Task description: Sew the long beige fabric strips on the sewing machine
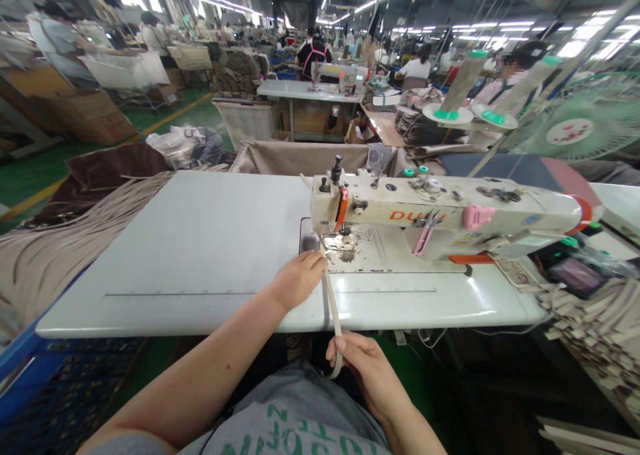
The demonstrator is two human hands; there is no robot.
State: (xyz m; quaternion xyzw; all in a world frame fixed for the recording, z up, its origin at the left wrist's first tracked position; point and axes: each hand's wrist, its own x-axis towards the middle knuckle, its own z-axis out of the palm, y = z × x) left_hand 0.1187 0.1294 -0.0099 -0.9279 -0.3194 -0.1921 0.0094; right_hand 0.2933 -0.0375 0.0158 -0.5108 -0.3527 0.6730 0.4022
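A narrow beige strap [332, 302] runs from the needle area of a white sewing machine [450, 208] down over the table's front edge. Close in front of the presser foot, my left hand [303, 278] has its fingers closed on the strap, its palm side hidden. Below the table edge, my right hand [363, 368] pinches the strap between thumb and fingers, and the strap's lower part curls beneath them. The needle itself is too small to make out.
Long beige strips [75, 242] hang at the table's left, above a blue crate [60, 375]. More cut strips [600, 335] are piled at the right. Pink thread snips [424, 238] rest against the machine. A fan [575, 125] and thread cones [460, 85] stand behind; co-workers sit farther back.
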